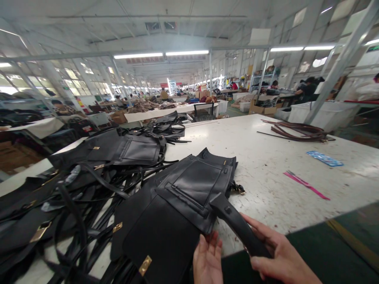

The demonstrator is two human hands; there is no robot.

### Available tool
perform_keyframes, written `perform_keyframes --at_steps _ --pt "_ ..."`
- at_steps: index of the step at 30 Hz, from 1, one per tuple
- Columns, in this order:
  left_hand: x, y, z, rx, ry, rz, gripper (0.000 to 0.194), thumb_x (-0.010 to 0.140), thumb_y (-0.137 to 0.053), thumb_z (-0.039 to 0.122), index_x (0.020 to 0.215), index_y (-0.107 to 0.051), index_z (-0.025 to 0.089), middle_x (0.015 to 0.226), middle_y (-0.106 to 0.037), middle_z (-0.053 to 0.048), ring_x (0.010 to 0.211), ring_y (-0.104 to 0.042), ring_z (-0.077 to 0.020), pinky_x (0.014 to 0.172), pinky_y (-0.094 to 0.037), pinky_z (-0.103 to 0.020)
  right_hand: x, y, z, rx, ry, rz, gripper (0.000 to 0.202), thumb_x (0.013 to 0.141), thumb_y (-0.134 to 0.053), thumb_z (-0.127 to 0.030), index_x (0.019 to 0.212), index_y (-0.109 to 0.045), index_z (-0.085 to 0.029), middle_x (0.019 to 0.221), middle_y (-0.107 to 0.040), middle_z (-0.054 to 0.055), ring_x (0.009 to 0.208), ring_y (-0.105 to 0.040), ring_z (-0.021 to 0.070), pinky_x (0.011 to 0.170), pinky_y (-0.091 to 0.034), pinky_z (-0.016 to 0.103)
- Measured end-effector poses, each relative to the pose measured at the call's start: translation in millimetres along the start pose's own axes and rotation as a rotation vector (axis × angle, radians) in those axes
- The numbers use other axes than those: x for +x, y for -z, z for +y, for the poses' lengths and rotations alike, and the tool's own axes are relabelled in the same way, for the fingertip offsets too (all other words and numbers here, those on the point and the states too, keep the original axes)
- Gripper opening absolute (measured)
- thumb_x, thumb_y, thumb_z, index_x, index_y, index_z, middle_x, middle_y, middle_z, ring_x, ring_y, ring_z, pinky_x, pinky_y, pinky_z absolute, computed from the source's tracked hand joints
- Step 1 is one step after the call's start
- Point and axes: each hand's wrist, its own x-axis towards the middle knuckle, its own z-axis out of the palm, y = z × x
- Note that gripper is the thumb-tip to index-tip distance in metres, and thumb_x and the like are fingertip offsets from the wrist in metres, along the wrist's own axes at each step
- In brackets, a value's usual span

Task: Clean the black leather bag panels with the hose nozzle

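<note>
A black leather handbag point(189, 185) lies at an angle on the table in front of me, with a flap bearing gold fittings and a small gold clasp hanging at its far side. My right hand point(275, 250) is closed around a wide black strap point(237, 221), whose free end reaches over the bag's near right edge. Beside the bag's lower right corner, my left hand point(209, 256) is palm up with fingers loosely curled and apart. Its fingertips are close to the bag's edge; whether they touch it I cannot tell.
More black bags point(139, 150) and tangled straps are heaped on the left. On the white table point(219, 136) lie brown straps point(299, 130), a blue patterned packet point(325, 158) and a pink tool or strip point(306, 184). People work at tables behind, near white bins point(322, 114).
</note>
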Motion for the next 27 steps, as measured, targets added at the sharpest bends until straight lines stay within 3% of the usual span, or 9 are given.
perform_keyframes --at_steps 3,7,12,15,19,22,27 --pt "14.0 -23.6 16.2 -0.250 0.009 0.052 0.013 0.076 -0.052 0.013 0.086 -0.058 0.019 0.084 -0.064 -0.003 0.076 -0.061 -0.0151 0.068 -0.051 -0.031 -0.1 -2.2 -7.7 -0.015 -0.022 -0.129 0.080 0.054 -0.057 -0.013 0.130 -0.035 -0.022 0.086 -0.060 0.001 0.047 -0.045 0.0070 0.040 -0.039 0.016" --pt "18.9 -38.6 23.7 -0.250 -0.082 0.077 0.011 0.075 -0.053 0.009 0.079 -0.061 0.014 0.077 -0.065 -0.003 0.068 -0.060 -0.0112 0.062 -0.051 -0.022 5.7 -7.5 -15.4 -0.070 -0.033 -0.206 0.081 0.054 -0.057 -0.016 0.131 -0.034 -0.021 0.073 -0.058 -0.001 0.045 -0.047 0.0083 0.037 -0.037 0.015" --pt "21.6 -22.2 17.5 -0.118 -0.097 0.130 0.009 0.074 -0.054 0.008 0.072 -0.063 0.009 0.077 -0.065 -0.007 0.076 -0.061 -0.0122 0.071 -0.051 -0.020 21.5 -21.8 -19.0 -0.120 -0.116 -0.244 0.080 0.058 -0.056 -0.012 0.133 -0.030 -0.021 0.075 -0.059 0.000 0.042 -0.051 0.0085 0.035 -0.040 0.016" --pt "22.0 -13.6 19.2 -0.067 -0.093 0.163 0.006 0.072 -0.057 0.008 0.074 -0.063 0.008 0.075 -0.065 -0.006 0.076 -0.061 -0.0125 0.074 -0.051 -0.021 29.4 -33.8 -20.5 -0.119 -0.087 -0.249 0.079 0.059 -0.055 -0.010 0.133 -0.030 -0.022 0.079 -0.059 0.001 0.044 -0.053 0.0096 0.036 -0.043 0.017" --pt "20.5 -6.4 21.9 -0.110 -0.043 0.104 0.007 0.072 -0.057 0.009 0.074 -0.064 0.007 0.075 -0.066 -0.008 0.075 -0.061 -0.0139 0.071 -0.053 -0.024 21.6 -41.5 -22.1 -0.111 -0.075 -0.251 0.077 0.059 -0.053 -0.008 0.132 -0.031 -0.023 0.075 -0.059 -0.002 0.044 -0.051 0.0079 0.037 -0.041 0.016" --pt "22.6 1.7 20.2 -0.123 -0.062 0.143 0.006 0.070 -0.058 0.005 0.069 -0.064 0.007 0.073 -0.066 -0.007 0.072 -0.061 -0.0123 0.068 -0.053 -0.021 12.0 -43.2 -22.2 -0.120 -0.115 -0.257 0.076 0.056 -0.054 -0.007 0.129 -0.038 -0.020 0.065 -0.056 -0.004 0.040 -0.045 0.0048 0.036 -0.035 0.012" --pt "22.0 8.1 21.2 -0.105 -0.062 0.110 0.008 0.070 -0.060 0.008 0.077 -0.064 0.008 0.083 -0.067 -0.009 0.080 -0.062 -0.0162 0.073 -0.053 -0.027 24.7 -52.2 -21.1 -0.101 -0.029 -0.157 0.075 0.060 -0.056 -0.012 0.131 -0.033 -0.022 0.082 -0.058 0.000 0.044 -0.050 0.0085 0.037 -0.042 0.018"
